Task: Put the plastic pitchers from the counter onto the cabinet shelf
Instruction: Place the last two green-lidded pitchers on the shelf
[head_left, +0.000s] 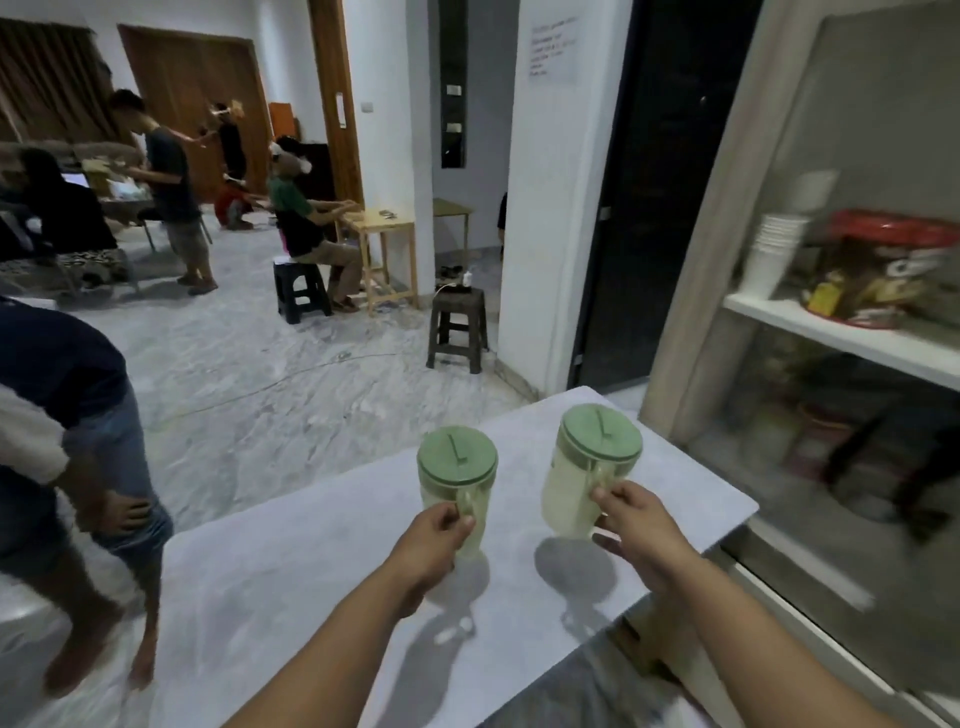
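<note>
Two pale plastic pitchers with green lids are over the white counter (291, 582). My left hand (434, 540) is closed around the handle of the left pitcher (457, 467). My right hand (636, 525) grips the handle of the right pitcher (582, 467), which is lifted slightly and tilted, its shadow on the counter below. The cabinet (852, 332) stands to the right, with a white shelf (841, 332) behind a glass front.
On the shelf sit a stack of white cups (774, 249) and a red-lidded jar (883, 270). A person (67, 441) stands close at the counter's left edge. A dark stool (457, 327) and several people at tables are farther back on the marble floor.
</note>
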